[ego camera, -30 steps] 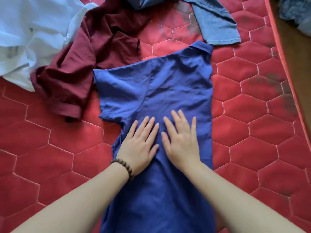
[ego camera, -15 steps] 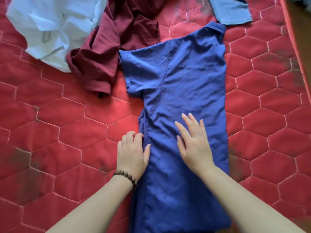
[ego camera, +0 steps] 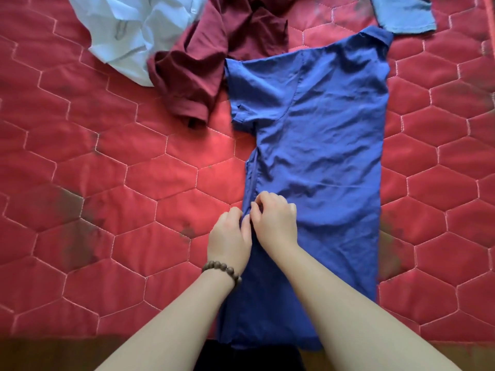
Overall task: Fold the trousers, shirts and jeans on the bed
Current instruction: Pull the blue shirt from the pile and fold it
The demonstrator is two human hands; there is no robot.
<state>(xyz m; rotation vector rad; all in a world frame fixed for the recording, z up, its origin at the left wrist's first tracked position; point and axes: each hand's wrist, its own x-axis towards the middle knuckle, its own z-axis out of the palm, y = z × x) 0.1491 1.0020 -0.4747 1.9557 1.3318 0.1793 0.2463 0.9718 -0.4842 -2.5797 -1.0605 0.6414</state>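
Where your two hands meet at the left edge of the royal-blue short-sleeved cotton shirt [ego camera: 321,145], your knuckles hide the fingertips, yet both hands are curled and pinching that edge: your left hand [ego camera: 230,236], with a brown wooden bead bracelet [ego camera: 222,273] at the wrist, from outside, your right hand [ego camera: 276,220] from on top of the cloth. You see the shirt lying lengthwise on the red hexagon-quilted mattress cover [ego camera: 107,183], collar far from you, one sleeve spread to the left, the right side folded in to a straight edge; its hem overhangs the near edge of the bed and your forearms cover part of it. Four garments show in all: the blue one, one crumpled maroon shirt [ego camera: 214,57] touching its sleeve, one pale blue-white crumpled shirt [ego camera: 128,30] cut off by the top of the frame, and one light-blue denim piece [ego camera: 401,14], also cut off, just beside the collar. You have bare quilt to the left and to the right of the blue shirt.
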